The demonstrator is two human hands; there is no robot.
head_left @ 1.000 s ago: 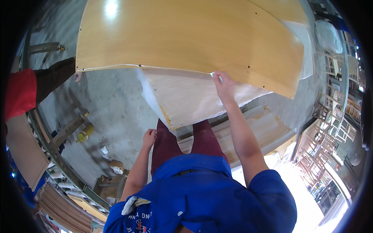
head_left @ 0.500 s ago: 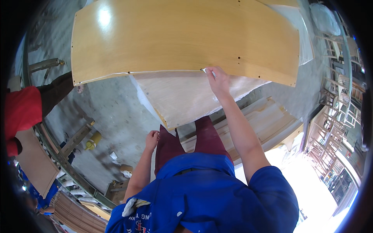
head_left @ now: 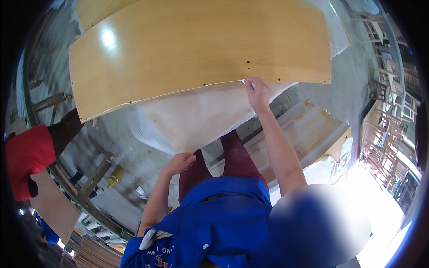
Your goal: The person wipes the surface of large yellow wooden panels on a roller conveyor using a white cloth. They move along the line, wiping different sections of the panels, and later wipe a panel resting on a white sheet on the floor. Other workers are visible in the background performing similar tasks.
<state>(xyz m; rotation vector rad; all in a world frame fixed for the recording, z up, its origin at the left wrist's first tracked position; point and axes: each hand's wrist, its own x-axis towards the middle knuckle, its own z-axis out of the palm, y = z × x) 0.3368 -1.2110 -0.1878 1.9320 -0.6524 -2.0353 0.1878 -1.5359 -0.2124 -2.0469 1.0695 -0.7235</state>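
Observation:
A wide, glossy yellow-brown wooden panel (head_left: 178, 49) with small dark holes fills the upper view. At its near edge my right hand (head_left: 258, 94) pinches the end of a thin white strip (head_left: 223, 82), which runs along that edge toward the left. Below the panel lies a pale, brownish board (head_left: 187, 116) with whitish sheeting (head_left: 152, 134) along its left side. My left hand (head_left: 181, 162) is low, in front of my left thigh, beside the lower corner of the sheeting. Its fingers are curled closed; whether they grip the sheeting is hidden.
To the left stands a person in a red shirt (head_left: 29, 149). A yellow bottle (head_left: 115, 176) lies on the floor beside a wooden beam (head_left: 96, 175). Stacked boards (head_left: 286, 138) lie to my right, and wooden chair frames (head_left: 380, 134) stand farther right.
My right hand has slid right along the panel's edge, past a hole. My left hand has moved up and right to the sheeting's corner. The panel appears more tilted in view.

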